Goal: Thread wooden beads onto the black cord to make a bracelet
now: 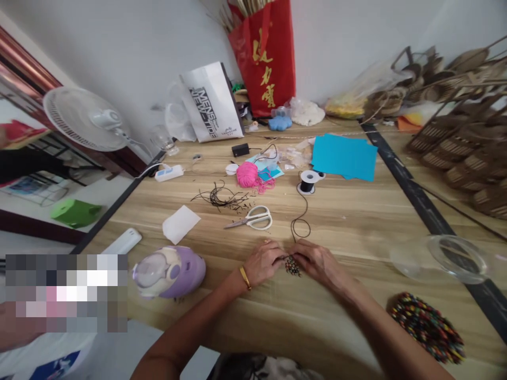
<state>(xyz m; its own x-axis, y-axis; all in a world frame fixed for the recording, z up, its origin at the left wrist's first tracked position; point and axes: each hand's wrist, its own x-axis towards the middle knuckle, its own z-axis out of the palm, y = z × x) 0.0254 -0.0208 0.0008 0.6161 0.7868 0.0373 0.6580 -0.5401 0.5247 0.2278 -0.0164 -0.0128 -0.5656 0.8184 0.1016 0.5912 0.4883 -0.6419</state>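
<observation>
My left hand (266,262), with a gold bracelet at the wrist, pinches a thin black cord just above the table. Close beside it on the right, my right hand (315,262) is closed on the same cord. Between and below the fingertips lies a small cluster of multicoloured beads (293,267); whether the cord runs through them I cannot tell. The black cord (302,228) loops away from my hands to a white spool (307,182) wound with black. Scissors (254,218) with white handles lie beyond my left hand, beside a tangle of black cord pieces (221,196).
A purple-and-white device (171,271) stands left of my left forearm. On the right are a clear jar (443,258) on its side and coiled bead strands (430,327). Pink yarn (247,174), blue sheets (344,157) and bags (214,103) are farther back. Another person is at left.
</observation>
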